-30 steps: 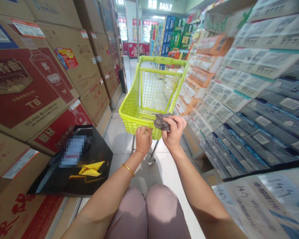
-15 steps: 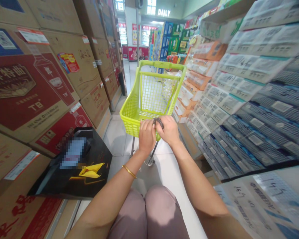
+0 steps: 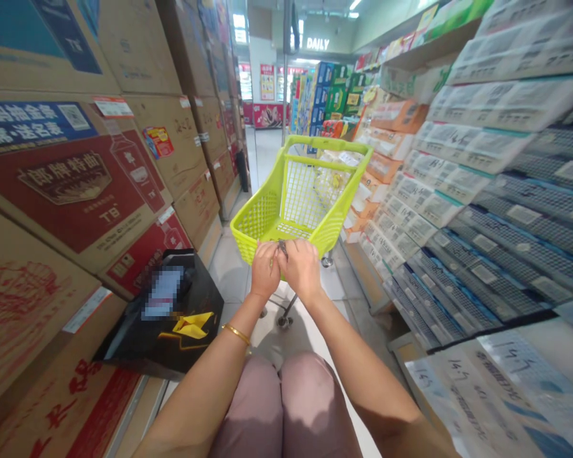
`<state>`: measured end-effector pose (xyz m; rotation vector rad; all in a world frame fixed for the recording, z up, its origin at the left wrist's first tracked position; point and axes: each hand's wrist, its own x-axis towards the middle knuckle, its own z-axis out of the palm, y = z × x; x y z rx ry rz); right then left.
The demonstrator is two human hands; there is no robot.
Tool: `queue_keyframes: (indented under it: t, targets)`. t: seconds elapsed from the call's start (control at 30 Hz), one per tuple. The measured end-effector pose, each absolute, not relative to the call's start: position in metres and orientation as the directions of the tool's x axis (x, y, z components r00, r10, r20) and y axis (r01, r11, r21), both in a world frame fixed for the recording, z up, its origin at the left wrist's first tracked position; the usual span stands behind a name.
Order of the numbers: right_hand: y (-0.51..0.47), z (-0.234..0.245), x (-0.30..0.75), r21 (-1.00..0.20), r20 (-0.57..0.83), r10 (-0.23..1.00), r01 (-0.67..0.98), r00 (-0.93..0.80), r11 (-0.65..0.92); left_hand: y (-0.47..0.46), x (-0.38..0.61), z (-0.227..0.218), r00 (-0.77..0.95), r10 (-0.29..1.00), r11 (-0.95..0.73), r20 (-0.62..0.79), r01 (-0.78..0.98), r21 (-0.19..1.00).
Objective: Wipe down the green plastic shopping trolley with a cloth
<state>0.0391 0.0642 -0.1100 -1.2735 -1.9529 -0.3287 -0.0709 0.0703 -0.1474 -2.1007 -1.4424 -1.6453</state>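
Observation:
Ahead of me in the aisle stands a lime-green plastic shopping cart [image 3: 247, 233] with a lattice basket on thin metal legs and small casters. My left hand [image 3: 266, 268] is closed over the near rim of the basket, a gold bangle on its wrist. Right beside it, touching it, my right hand [image 3: 302, 267] is closed on the same rim. A small dark thing [image 3: 281, 247] shows between the hands, too small to make out. Part of the near rim is hidden behind my fingers. Inside the basket, the visible floor and walls are bare lattice.
Stacked cardboard cartons [image 3: 69, 184] wall the left side, with a black bag or box [image 3: 191, 286] standing low against them. Wrapped packs [image 3: 472, 146] on shelves line the right, close to the cart. Tiled floor [image 3: 262, 159] runs on toward a pole and blue and green stacks.
Both hands have shifted slightly left and down in view with the cart's near rim. The cart's far end now sits farther right and lower. The cartons appear shifted right and down.

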Motion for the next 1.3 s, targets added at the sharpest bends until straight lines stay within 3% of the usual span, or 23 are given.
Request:
queue_keyframes:
  t: [0.13, 0.23, 0.3, 0.43, 0.63, 0.73, 0.93, 1.03, 1.17, 1.3]
  targets:
    - [0.059, -0.111, 0.049, -0.296, 0.75, 0.619, 0.719, -0.234, 0.629, 0.06, -0.08, -0.14, -0.007, 0.63, -0.577, 0.776, 0.665, 0.474]
    - [0.057, -0.112, 0.061, -0.346, 0.798, 0.586, 0.69, -0.141, 0.636, 0.055, -0.08, -0.133, 0.04, 0.646, -0.585, 0.762, 0.668, 0.461]
    - [0.054, -0.115, 0.065, -0.308, 0.815, 0.565, 0.727, -0.131, 0.613, 0.053, -0.077, -0.127, 0.051, 0.674, -0.539, 0.737, 0.716, 0.444]
    - [0.048, -0.12, 0.067, -0.235, 0.788, 0.551, 0.693, -0.275, 0.681, 0.049, -0.063, -0.114, 0.03, 0.754, -0.411, 0.656, 0.8, 0.437]
    - [0.055, -0.123, 0.076, -0.333, 0.799, 0.53, 0.525, -0.284, 0.783, 0.04, -0.039, -0.102, -0.101, 0.864, -0.221, 0.493, 0.805, 0.551]
    - [0.061, -0.121, 0.088, -0.276, 0.784, 0.487, 0.487, -0.385, 0.829, 0.038, -0.036, -0.109, -0.076, 0.841, -0.274, 0.536, 0.794, 0.542]
    - [0.071, -0.111, 0.123, -0.099, 0.709, 0.412, 0.497, -0.573, 0.862, 0.038, -0.037, -0.118, 0.063, 0.792, -0.382, 0.607, 0.827, 0.413]
    - [0.08, -0.107, 0.14, -0.115, 0.735, 0.454, 0.567, -0.504, 0.816, 0.041, -0.033, -0.116, 0.064, 0.78, -0.39, 0.623, 0.827, 0.404]
    - [0.092, -0.106, 0.152, -0.247, 0.76, 0.583, 0.703, -0.286, 0.667, 0.045, -0.03, -0.115, 0.055, 0.781, -0.395, 0.622, 0.815, 0.424]
    - [0.092, -0.106, 0.138, -0.298, 0.782, 0.593, 0.721, -0.192, 0.626, 0.048, -0.029, -0.118, 0.027, 0.778, -0.384, 0.628, 0.811, 0.441]
